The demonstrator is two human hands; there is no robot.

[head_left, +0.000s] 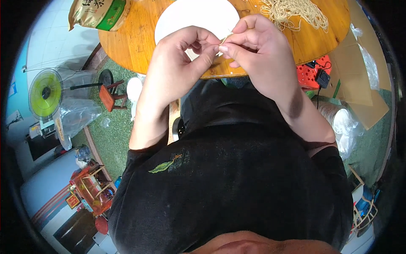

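Note:
My left hand (179, 55) and my right hand (266, 53) meet over the near part of a round wooden table (131, 46). Between their fingertips runs a short piece of thin beige cord (224, 40). Both hands are closed in a pinch on it, thumbs against forefingers. A fine pale end sticks up beside the right forefinger. Behind my hands lies a white round plate or disc (196, 17), partly covered by them. A loose heap of similar beige cord (296, 15) rests at the far right of the table.
A beige and green bag (99, 12) stands at the table's far left. On the left floor are a green fan (45, 94) and a small wooden stool (113, 98). To the right are a red perforated stool (308, 78), cardboard (347, 63) and a plastic-wrapped white bundle (342, 120).

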